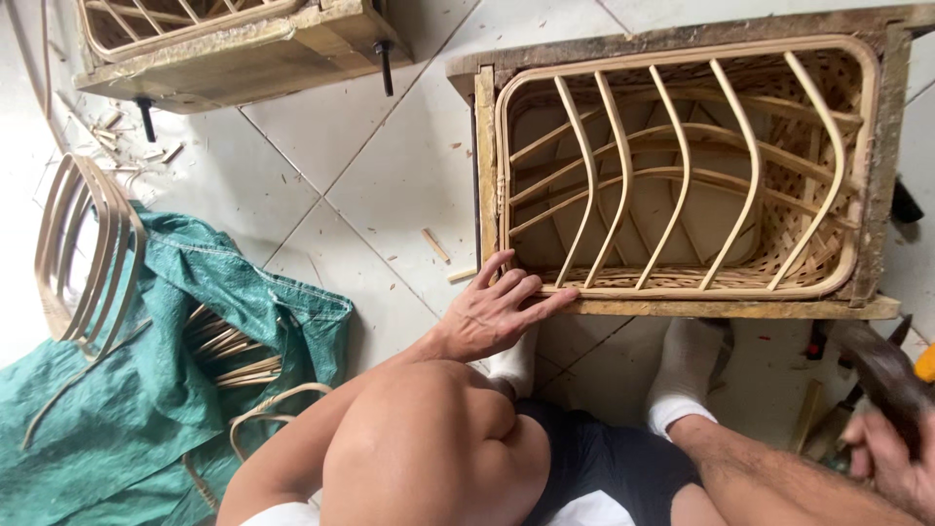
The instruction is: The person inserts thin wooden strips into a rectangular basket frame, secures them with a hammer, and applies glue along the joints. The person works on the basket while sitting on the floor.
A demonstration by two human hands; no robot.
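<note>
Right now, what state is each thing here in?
Rattan basket: unfinished, lying inside its wooden frame.
Left hand: open, fingers spread, resting on the frame's near edge.
Right hand: closed around a dark tool.
Green sack: crumpled open, rattan strips inside.
Second basket frame: bare, lying on the sack.

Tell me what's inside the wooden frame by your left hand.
Inside the wooden frame sits a rattan basket of bent ribs, with woven strips along its walls and pale floor tile visible through the ribs. The left hand covers part of the near edge.
</note>
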